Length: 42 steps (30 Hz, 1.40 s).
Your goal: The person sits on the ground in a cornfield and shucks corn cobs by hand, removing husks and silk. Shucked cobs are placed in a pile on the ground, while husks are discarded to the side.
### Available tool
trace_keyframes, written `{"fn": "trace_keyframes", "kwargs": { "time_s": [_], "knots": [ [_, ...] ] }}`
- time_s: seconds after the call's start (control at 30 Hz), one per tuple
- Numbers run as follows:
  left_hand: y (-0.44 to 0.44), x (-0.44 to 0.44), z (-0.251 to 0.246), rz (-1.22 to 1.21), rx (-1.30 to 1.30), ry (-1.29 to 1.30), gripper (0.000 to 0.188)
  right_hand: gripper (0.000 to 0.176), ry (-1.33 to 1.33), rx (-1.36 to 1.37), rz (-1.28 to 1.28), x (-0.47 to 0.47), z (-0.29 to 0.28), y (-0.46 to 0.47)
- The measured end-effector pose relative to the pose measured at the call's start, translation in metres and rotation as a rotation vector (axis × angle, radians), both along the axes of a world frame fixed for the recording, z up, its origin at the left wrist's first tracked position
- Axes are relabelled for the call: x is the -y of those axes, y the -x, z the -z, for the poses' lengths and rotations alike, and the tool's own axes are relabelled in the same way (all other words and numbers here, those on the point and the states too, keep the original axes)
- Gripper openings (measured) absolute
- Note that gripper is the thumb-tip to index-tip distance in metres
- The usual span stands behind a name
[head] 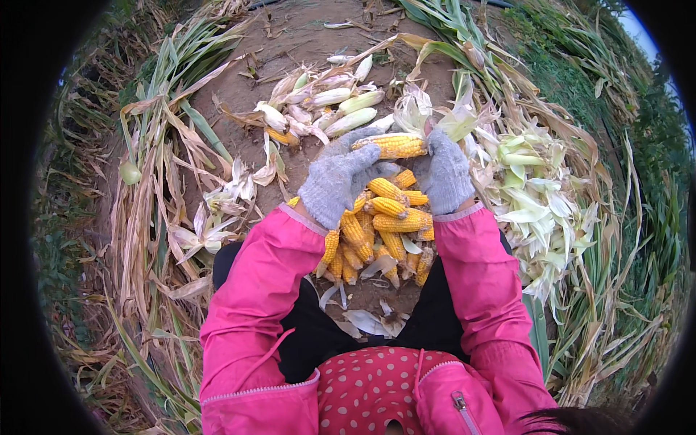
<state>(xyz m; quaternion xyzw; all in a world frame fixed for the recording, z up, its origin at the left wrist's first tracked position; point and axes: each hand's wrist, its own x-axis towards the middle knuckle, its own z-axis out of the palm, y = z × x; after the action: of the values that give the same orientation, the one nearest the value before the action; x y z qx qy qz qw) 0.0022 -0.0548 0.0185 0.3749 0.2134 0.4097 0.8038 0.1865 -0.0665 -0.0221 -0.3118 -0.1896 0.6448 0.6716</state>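
Note:
A husked ear of yellow corn [391, 145] lies level between my two gloved hands. My left hand [342, 176], in a grey knit glove, grips its tip end. At the other end, my right hand [446, 171], gloved alike, holds the base, where pulled-back pale husks [414, 111] stand out beyond the ear. Below my hands, between my knees, a pile of husked yellow ears [386, 223] rests on the soil. Beyond my hands lies a heap of ears still in pale husks [348, 103], with a partly bared yellow ear [283, 137] at its near left edge.
To the right is a heap of stripped green-white husks [530, 201]. Cut corn stalks with dry leaves lie along the left [147, 185] and right [598, 157]. Loose husks [204, 234] are scattered at the left, others [370, 322] near my lap. Bare soil [304, 38] shows beyond.

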Motion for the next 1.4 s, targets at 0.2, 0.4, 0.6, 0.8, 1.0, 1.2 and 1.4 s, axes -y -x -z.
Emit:
{"fn": "trace_keyframes", "kwargs": {
  "time_s": [0.2, 0.4, 0.6, 0.8, 1.0, 1.2, 1.4],
  "knots": [
    [0.007, -0.003, -0.015, 0.213, -0.525, -0.165, 0.054, 0.032, 0.044, 0.82, 0.183, 0.003, -0.004, -0.008],
    [-0.001, 0.002, -0.011, 0.242, -0.763, -0.246, 0.055, 0.039, 0.034, 0.61, -0.006, 0.009, -0.019, -0.003],
    [-0.007, 0.001, -0.006, 0.104, -0.696, -0.283, 0.053, 0.037, -0.135, -0.004, -0.146, 0.002, -0.005, -0.003],
    [-0.011, 0.002, 0.01, 0.023, -0.764, -0.451, 0.055, 0.037, -0.018, 0.548, 0.132, 0.005, 0.006, 0.002],
    [-0.016, 0.002, 0.02, -0.037, -0.852, -0.635, 0.054, 0.033, -0.027, 0.254, 0.023, 0.005, 0.011, -0.004],
    [-0.015, 0.004, 0.016, -0.06, -1.019, -0.757, 0.058, 0.019, -0.247, 0.629, 0.209, -0.004, 0.036, -0.007],
    [-0.011, 0.008, 0.009, -0.009, -1.047, -1.068, 0.057, 0.037, -0.558, 1.536, 0.243, 0.012, 0.022, -0.022]
  ]
}}
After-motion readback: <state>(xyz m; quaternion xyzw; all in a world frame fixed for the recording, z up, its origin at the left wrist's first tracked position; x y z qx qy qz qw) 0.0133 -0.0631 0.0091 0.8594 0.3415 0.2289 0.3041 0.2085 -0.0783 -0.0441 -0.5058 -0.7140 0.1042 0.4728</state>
